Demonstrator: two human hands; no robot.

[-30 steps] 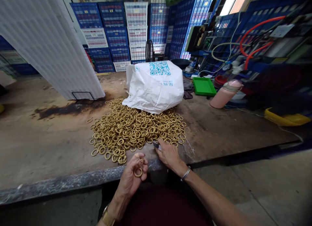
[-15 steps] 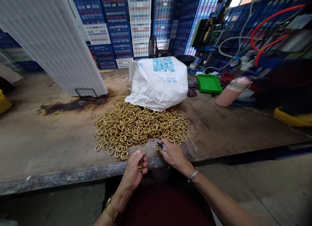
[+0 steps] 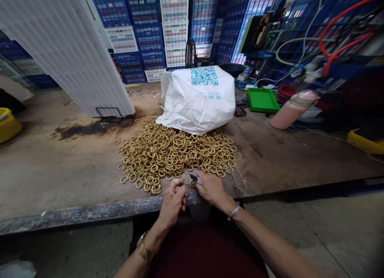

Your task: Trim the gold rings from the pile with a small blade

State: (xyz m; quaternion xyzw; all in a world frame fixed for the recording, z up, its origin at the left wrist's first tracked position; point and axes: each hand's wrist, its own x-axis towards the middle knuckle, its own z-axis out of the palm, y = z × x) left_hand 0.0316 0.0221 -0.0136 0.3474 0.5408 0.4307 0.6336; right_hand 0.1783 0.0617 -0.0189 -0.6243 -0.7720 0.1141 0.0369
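"Condition of hands?"
"My right hand [image 3: 212, 189] pinches a small dark-tipped blade [image 3: 194, 177]; my left hand [image 3: 173, 202] is curled, contents undetermined."
"Brass-coloured rings [image 3: 177, 150]?"
"Heaped on the surface [image 3: 75, 178], just beyond both hands."

a worn brown workbench [image 3: 60, 170] bore a heap of gold-coloured rings [image 3: 174, 150] near its front edge [image 3: 90, 214], the far part beneath a white bag [image 3: 198, 106] printed in blue. a dark stain [image 3: 87, 130] spread before white ribbed panels [image 3: 78, 58] at left; a green tray [image 3: 263, 100] and a pink bottle [image 3: 288, 113] sat at right.
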